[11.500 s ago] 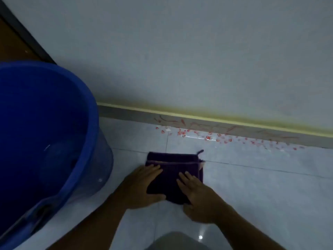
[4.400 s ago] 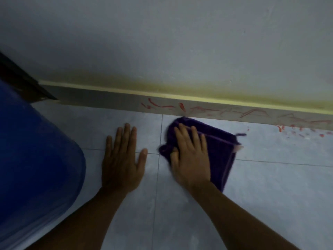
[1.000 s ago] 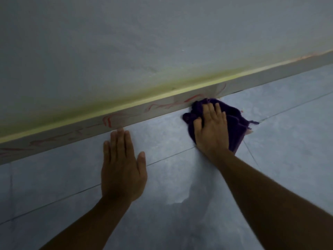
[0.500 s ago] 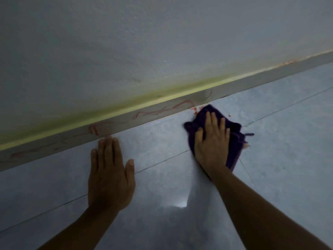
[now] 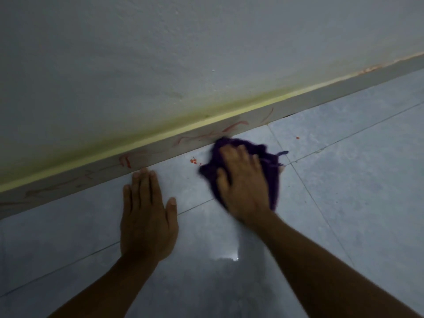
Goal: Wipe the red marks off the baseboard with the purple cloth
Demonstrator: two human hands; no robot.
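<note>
The right hand (image 5: 244, 184) lies palm-down on the bunched purple cloth (image 5: 268, 161), fingers spread over it, pressing it to the tiled floor (image 5: 344, 180) — the cloth's far edge touches the foot of the baseboard (image 5: 160, 150). The hand and cloth are blurred. The left hand (image 5: 146, 216) rests flat and empty on the floor, fingers together, their tips just short of the baseboard. Red marks (image 5: 234, 126) — thin curved scribbles, no readable writing — run along the baseboard, and red specks (image 5: 193, 160) lie on the floor beside the cloth. A yellow strip (image 5: 114, 154) tops the baseboard under the wall (image 5: 160, 53).
</note>
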